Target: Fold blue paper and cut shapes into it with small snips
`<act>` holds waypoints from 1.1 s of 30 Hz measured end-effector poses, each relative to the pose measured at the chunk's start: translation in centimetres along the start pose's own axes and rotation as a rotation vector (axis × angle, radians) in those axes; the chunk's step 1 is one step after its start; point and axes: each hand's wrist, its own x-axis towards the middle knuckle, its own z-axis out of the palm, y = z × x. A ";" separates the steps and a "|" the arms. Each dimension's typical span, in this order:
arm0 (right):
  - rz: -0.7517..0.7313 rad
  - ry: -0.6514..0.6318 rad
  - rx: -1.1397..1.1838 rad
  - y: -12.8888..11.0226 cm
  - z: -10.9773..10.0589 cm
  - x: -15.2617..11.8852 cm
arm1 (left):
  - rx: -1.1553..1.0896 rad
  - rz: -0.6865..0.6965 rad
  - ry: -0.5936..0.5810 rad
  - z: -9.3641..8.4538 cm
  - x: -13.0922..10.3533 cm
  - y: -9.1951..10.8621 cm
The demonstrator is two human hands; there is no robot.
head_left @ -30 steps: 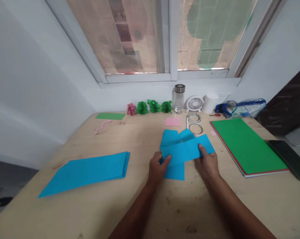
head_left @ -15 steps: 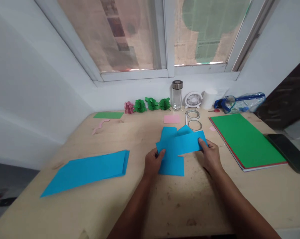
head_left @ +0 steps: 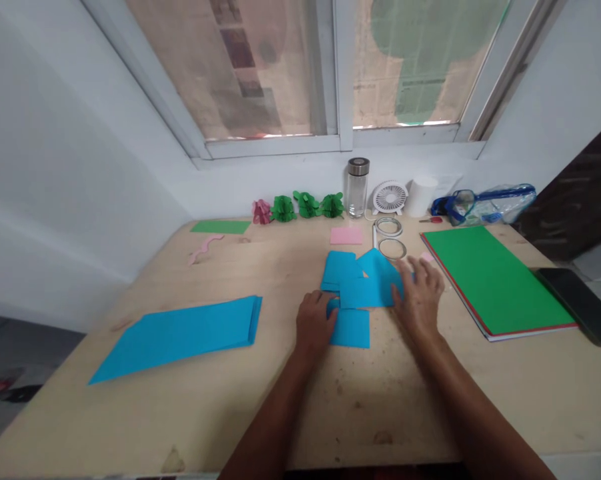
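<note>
Several cut pieces of blue paper lie overlapped on the table between my hands. They include an upper rectangle [head_left: 339, 267], a pointed piece [head_left: 378, 263], a middle strip [head_left: 355, 293] and a lower piece [head_left: 354, 330]. My left hand [head_left: 313, 323] rests at the left side of the lower pieces, thumb and forefinger apart with blue paper showing between them. Over the right end of the strip is my right hand [head_left: 420, 297], fingers spread and touching or just above the paper; its fingers hide that end.
Folded blue sheets [head_left: 180, 337] lie left; a green-topped paper stack [head_left: 495, 280] and black phone [head_left: 578, 303] lie right. Along the wall stand green paper shapes [head_left: 306, 205], a glass bottle [head_left: 358, 190] and a small fan [head_left: 390, 198]. Tape rolls [head_left: 392, 249] lie behind the pieces.
The blue strip held up between both hands has been laid down on the other pieces. My right hand has let go and spread its fingers; my left thumb has lifted off it.
</note>
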 end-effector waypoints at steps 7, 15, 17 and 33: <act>-0.274 -0.309 0.086 -1.1 1.6 -1.3 | 0.124 -0.081 -0.166 -2.1 0.1 -0.7; -0.270 -0.374 0.051 -1.0 1.6 -1.4 | 0.206 -0.145 -0.344 -3.0 0.3 -0.4; -0.273 -0.387 0.042 -1.0 1.6 -1.6 | 0.211 -0.145 -0.349 -3.0 0.2 -0.4; -0.285 -0.372 0.082 -0.8 1.2 -1.6 | 0.166 -0.114 -0.303 -2.7 -0.1 -1.0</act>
